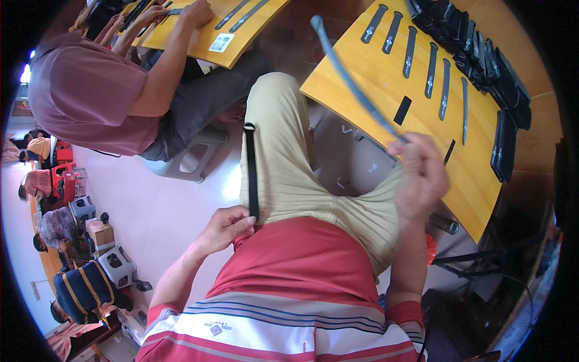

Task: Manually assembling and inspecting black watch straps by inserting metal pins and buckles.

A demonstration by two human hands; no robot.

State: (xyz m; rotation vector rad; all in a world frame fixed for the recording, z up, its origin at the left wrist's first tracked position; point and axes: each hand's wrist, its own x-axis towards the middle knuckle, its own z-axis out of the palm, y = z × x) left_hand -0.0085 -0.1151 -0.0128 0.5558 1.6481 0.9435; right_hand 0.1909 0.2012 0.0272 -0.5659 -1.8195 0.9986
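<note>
My left hand (226, 229) rests by my lap, thumb and fingers pinched on the lower end of a black strap (251, 172). The strap lies along my thigh, with a small loop at its far end. My right hand (421, 175) is raised near the table's front edge, closed on one end of a grey strap (356, 87). That strap curves up and away to the left, its rounded far tip in the air. Behind the right hand, a short black strip (402, 111) and a thin black piece (449, 152) lie on the yellow table (338, 84).
Several grey straps (431, 70) lie spaced in a row across the table. Bundled black straps (482, 51) are piled along its far edge. At the left, a co-worker (90, 96) sits at another yellow table (226, 57). A dark cylinder (444, 223) is below my table's edge.
</note>
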